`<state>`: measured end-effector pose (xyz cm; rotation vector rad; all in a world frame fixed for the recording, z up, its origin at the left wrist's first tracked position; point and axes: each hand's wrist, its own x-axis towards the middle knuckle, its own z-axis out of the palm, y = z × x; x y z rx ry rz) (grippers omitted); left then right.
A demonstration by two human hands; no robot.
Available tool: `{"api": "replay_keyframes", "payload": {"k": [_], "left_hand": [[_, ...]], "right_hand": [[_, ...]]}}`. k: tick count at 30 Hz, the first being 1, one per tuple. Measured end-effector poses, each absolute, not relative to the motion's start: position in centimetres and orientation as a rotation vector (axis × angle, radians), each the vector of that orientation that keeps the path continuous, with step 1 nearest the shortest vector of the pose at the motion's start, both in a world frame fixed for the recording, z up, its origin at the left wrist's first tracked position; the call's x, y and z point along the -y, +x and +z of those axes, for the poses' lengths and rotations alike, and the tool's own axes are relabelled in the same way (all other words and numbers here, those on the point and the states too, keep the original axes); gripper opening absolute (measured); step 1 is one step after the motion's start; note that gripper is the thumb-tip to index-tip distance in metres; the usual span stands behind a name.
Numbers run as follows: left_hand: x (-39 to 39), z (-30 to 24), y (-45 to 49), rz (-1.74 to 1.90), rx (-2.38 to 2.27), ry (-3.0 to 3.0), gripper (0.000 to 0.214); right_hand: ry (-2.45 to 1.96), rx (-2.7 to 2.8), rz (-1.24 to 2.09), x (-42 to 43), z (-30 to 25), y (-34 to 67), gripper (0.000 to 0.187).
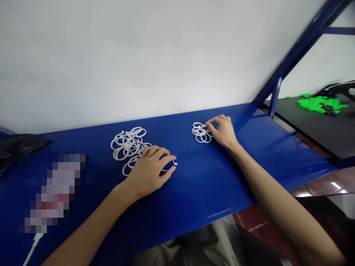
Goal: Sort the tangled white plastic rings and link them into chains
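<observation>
Currently we see two lots of white plastic rings: a larger heap [128, 146] centre-left and a smaller cluster [201, 132] centre-right, on a blue metal shelf [210, 188]. Our left hand [148, 171] curls narrowly over a ring, its grip hidden; our right hand [222, 131] pinches at the cluster. Exact counts cannot be made out.

A blue metal bench [222, 188] holds white rings [129, 145] (two heaps).

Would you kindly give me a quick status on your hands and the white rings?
Left hand curled over a ring at the large pile's edge. Right hand, fingertips on the small pile. Black bag far left, apart from the piles.
</observation>
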<state>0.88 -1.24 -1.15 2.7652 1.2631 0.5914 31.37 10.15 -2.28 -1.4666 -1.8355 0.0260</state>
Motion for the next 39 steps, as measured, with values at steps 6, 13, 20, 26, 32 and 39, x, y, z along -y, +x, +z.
{"api": "replay_keyframes", "payload": {"k": [6, 13, 20, 26, 32, 39], "left_hand": [[1.3, -0.8, 1.5, 0.789, -1.261, 2.696, 0.018], [1.3, -0.5, 1.7, 1.109, -1.272, 2.493, 0.012], [1.4, -0.4, 2.1, 1.210, -1.365, 2.330, 0.012], [1.3, -0.5, 1.9, 1.259, -1.427, 2.369, 0.025], [1.4, -0.1, 1.9, 1.201, -1.370, 2.232, 0.024], [1.2, 0.2, 1.3, 0.937, -1.347, 1.996, 0.021]], "right_hand": [[-1.302, 1.853, -0.075, -6.8, -0.5, 28.9, 0.017], [-0.804, 2.275, 0.363, -2.6, 0.6, 24.8, 0.022], [-0.804, 2.283, 0.540, -0.7, -0.4, 23.1, 0.032], [-0.833, 2.279, 0.505, -0.3, -1.0, 22.3, 0.011], [-0.733, 2.335, 0.377, -0.6, -0.9, 22.6, 0.014], [-0.606, 2.493, 0.116, -0.4, -0.6, 22.9, 0.027]]}}
